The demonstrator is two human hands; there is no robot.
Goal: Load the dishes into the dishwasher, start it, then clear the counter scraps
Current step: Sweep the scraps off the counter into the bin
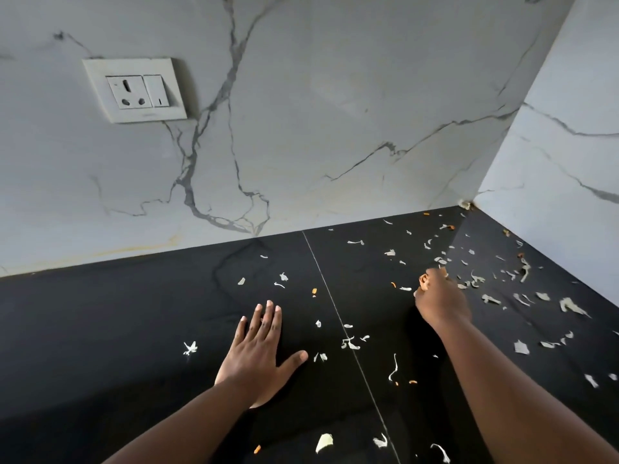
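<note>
1. Dozens of pale, papery vegetable scraps (487, 299) with a few small orange bits lie over the glossy black stone counter (117, 329) — thickest beyond and to the right of the right fingertips, running into the corner where the two walls meet, thinner between the two hands and nearer the body.
2. The right hand (440, 301) is bunched, fingers curled in; something pale and orange shows in its curl, seemingly scraps already gathered. It should probably work from the corner toward the body, raking with the fingertips into one heap, not picking flake by flake.
3. The left hand (259, 356) lies flat on the counter, fingers straight and close together, thumb spread out. Slid to the counter's edge and cupped, it could catch what the right hand sweeps.
4. Thin flakes may cling to the stone; a light drag should lift them.
5. Behind the fingers stand the white grey-veined marble wall (335, 112) and a white socket-and-switch plate (135, 90) — well apart from the work.
</note>
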